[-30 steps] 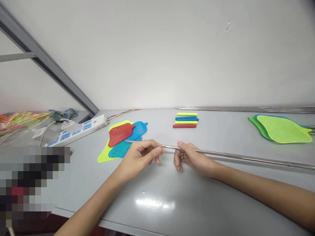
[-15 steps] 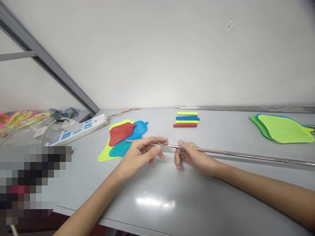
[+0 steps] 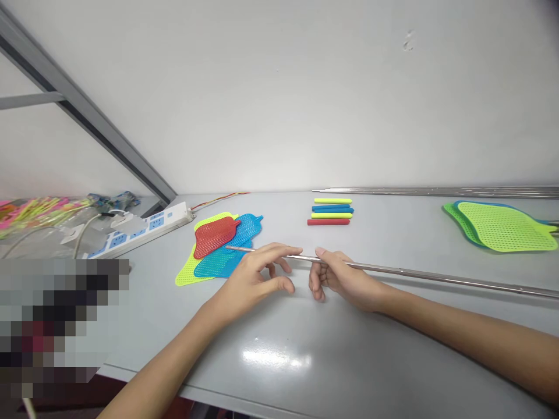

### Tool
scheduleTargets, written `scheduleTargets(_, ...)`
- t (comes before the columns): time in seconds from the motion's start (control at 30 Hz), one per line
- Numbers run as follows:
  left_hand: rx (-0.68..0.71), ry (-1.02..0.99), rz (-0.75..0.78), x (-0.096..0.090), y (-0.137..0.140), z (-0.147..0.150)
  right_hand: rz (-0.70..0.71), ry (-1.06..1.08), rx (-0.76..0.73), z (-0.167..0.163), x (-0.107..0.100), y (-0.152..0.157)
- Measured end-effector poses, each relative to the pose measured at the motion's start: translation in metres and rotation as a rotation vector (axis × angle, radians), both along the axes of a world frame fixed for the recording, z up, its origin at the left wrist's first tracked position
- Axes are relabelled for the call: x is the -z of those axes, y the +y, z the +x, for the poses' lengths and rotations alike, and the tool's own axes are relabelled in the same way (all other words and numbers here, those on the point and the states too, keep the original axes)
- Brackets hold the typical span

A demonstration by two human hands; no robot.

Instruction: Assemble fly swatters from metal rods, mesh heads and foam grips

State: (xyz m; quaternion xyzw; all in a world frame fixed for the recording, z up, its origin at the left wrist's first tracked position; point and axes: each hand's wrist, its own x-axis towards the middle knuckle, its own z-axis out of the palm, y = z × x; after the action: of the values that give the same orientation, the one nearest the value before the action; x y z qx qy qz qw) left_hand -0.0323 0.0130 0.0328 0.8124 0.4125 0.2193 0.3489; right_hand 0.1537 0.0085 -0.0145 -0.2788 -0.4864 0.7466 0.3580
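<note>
A thin metal telescopic rod (image 3: 441,278) runs slantwise across the grey table, thicker toward the right edge. My right hand (image 3: 345,282) pinches it between thumb and fingers near the middle of the view. Behind the rod's thin section, my left hand (image 3: 257,273) has its fingers stretched along it and its thumb apart below. The rod's thin tip reaches over a pile of mesh fly swatter heads: a red head (image 3: 215,237) on top, blue heads (image 3: 218,265) and yellow-green heads (image 3: 186,276) around it.
Several coloured tube handles, including a red handle (image 3: 328,222), lie in a row behind my hands. More metal rods (image 3: 437,192) rest along the wall. Green and blue swatter heads (image 3: 506,227) lie at right. A white power strip (image 3: 144,230) and plastic bags (image 3: 39,227) are at left.
My left thumb has dropped away from the rod and the left hand has opened. The rod and my right hand have hardly moved.
</note>
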Motion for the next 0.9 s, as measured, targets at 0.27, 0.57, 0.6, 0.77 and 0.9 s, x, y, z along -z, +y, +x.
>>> scheduleTargets(0.27,-0.081,0.139,0.201,0.001,0.000,0.002,0.011,-0.003,-0.001,0.000,0.000,0.000)
scheduleTargets(0.57,-0.199,0.160,0.229,0.003,0.000,0.002,0.087,-0.065,0.223,0.000,0.002,-0.003)
scheduleTargets(0.6,-0.218,0.162,0.227,0.002,0.000,0.001,0.092,-0.046,0.266,0.001,0.002,-0.002)
scheduleTargets(0.77,-0.276,0.204,0.253,0.002,0.003,-0.001,-0.021,0.132,0.443,0.003,0.003,0.005)
scheduleTargets(0.9,-0.225,0.221,0.283,0.007,0.004,-0.001,0.003,0.051,0.332,0.004,0.004,0.007)
